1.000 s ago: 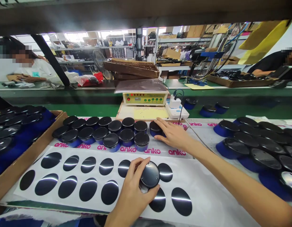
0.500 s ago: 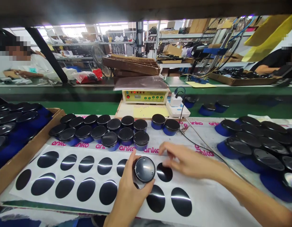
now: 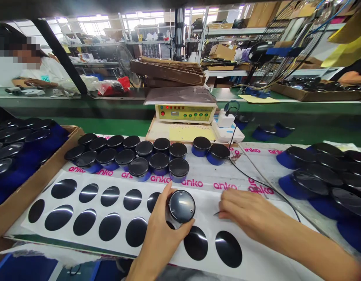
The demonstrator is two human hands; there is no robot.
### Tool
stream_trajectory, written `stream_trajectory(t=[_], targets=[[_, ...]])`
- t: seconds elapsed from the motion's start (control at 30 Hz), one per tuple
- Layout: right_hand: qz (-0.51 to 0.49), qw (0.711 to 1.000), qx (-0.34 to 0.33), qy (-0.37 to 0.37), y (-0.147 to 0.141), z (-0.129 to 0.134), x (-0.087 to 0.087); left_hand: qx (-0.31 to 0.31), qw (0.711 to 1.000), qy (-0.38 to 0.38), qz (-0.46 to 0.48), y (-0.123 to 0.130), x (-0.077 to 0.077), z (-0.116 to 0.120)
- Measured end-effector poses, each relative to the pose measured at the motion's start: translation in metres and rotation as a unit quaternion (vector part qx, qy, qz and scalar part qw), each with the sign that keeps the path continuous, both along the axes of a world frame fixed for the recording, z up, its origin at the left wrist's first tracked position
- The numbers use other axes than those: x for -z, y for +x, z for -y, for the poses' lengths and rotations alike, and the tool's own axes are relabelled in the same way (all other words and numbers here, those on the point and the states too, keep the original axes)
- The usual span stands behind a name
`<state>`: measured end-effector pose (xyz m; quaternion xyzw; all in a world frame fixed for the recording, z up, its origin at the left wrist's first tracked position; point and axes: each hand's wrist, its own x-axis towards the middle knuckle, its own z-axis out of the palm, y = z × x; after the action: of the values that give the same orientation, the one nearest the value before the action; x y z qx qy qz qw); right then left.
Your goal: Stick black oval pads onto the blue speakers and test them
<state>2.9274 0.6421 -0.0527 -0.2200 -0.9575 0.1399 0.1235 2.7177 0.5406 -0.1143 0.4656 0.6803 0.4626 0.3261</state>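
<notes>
My left hand (image 3: 160, 238) is closed round a round black-topped part (image 3: 182, 206), its flat face with small holes turned up toward me. To the right, my right hand (image 3: 241, 212) pinches a black round sticker (image 3: 216, 214), seen almost edge-on as a thin dark sliver at the fingertips. Beneath both hands lies a white backing sheet (image 3: 110, 249) with rows of black round stickers (image 3: 195, 242). Behind the sheet stand several blue cylindrical parts with black tops (image 3: 179, 168). The left hand hides some of the stickers.
A cardboard box (image 3: 56, 160) of similar parts stands at the left, and more blue parts (image 3: 305, 182) are grouped at the right. A yellow control box (image 3: 184, 113) sits at the back beside a white plug (image 3: 226, 118) with a black cable. Another person (image 3: 41, 70) works far left.
My right hand has lifted a black round sticker off the sheet and moved right with it. The left hand still holds the black-topped part. The camera view has shifted slightly.
</notes>
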Motion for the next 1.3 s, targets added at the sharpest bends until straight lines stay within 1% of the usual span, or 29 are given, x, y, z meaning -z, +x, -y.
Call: stream_trajectory(t=[0.03,0.07,0.1,0.17,0.23,0.27,0.3,0.33,0.4,0.47,0.53,0.6,0.67,0.77,0.87,0.93,1.07,1.3], targets=[[-0.05,0.997,0.057,-0.018,0.006,0.004,-0.001,0.012,1.0,-0.007,0.019,-0.001,-0.001,0.001],[-0.111,0.986,0.116,-0.053,0.009,0.008,-0.002,0.031,0.999,-0.014,0.032,-0.001,-0.001,0.002],[-0.173,0.965,0.17,-0.101,0.009,0.013,-0.002,0.054,0.998,-0.019,0.037,-0.002,-0.001,0.003],[-0.276,0.903,0.245,-0.221,-0.001,0.024,0.003,0.106,0.994,-0.022,0.028,-0.002,-0.001,0.003],[-0.341,0.829,0.279,-0.344,-0.019,0.036,0.015,0.146,0.989,-0.015,0.009,-0.003,0.0,0.003],[-0.359,0.792,0.292,-0.397,-0.03,0.041,0.023,0.156,0.988,-0.011,0.001,-0.003,0.0,0.003],[-0.374,0.759,0.303,-0.439,-0.04,0.046,0.031,0.16,0.987,-0.009,-0.004,-0.004,0.0,0.002],[-0.385,0.731,0.311,-0.47,-0.049,0.05,0.038,0.162,0.987,-0.008,-0.005,-0.004,0.0,0.002],[-0.401,0.695,0.319,-0.505,-0.061,0.055,0.049,0.165,0.986,-0.012,-0.005,-0.005,0.0,0.001],[-0.411,0.678,0.319,-0.519,-0.066,0.057,0.053,0.168,0.986,-0.018,-0.007,-0.006,-0.001,0.0],[-0.414,0.672,0.317,-0.525,-0.066,0.057,0.053,0.168,0.986,-0.02,-0.012,-0.006,-0.001,0.0],[-0.411,0.672,0.316,-0.529,-0.066,0.056,0.052,0.167,0.986,-0.021,-0.015,-0.006,-0.001,0.001],[-0.406,0.676,0.317,-0.528,-0.066,0.056,0.052,0.169,0.985,-0.025,-0.014,-0.006,-0.001,0.001],[-0.401,0.689,0.319,-0.512,-0.067,0.056,0.052,0.171,0.985,-0.03,-0.012,-0.006,-0.002,0.002],[-0.392,0.716,0.327,-0.476,-0.068,0.057,0.052,0.173,0.984,-0.029,-0.016,-0.007,-0.003,0.001],[-0.385,0.738,0.34,-0.437,-0.069,0.058,0.052,0.174,0.984,-0.028,-0.017,-0.008,-0.004,0.001],[-0.379,0.778,0.357,-0.351,-0.071,0.058,0.053,0.174,0.984,-0.025,-0.025,-0.009,-0.003,0.001],[-0.37,0.844,0.346,-0.178,-0.075,0.063,0.051,0.176,0.983,-0.007,-0.058,-0.008,0.001,0.002]])
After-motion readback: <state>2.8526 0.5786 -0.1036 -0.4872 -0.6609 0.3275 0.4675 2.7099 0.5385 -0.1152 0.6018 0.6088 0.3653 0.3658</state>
